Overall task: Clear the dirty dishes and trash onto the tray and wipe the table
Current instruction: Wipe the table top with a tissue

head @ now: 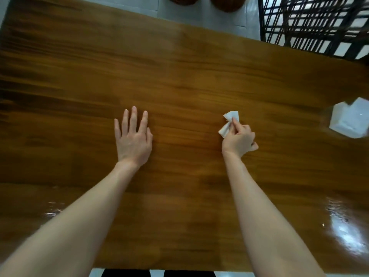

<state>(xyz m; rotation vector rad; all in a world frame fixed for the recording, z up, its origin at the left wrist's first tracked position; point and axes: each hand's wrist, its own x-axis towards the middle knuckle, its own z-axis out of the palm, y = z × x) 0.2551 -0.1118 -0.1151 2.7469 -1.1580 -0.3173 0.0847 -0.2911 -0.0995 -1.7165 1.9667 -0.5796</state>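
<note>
Forearms [89,216] reach over the counter [179,76], left hand [133,138] flat and spread, right hand [238,139] pinching a tissue [229,121] ahead of its knuckles; no dishes show, so wiping seems the step left.

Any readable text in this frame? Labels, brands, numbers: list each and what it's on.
No readable text in this view.
White box at the right edge: blurred, no lettering shows.
White tissue held in the right hand: plain.
Wooden table: no marks or labels.
</note>
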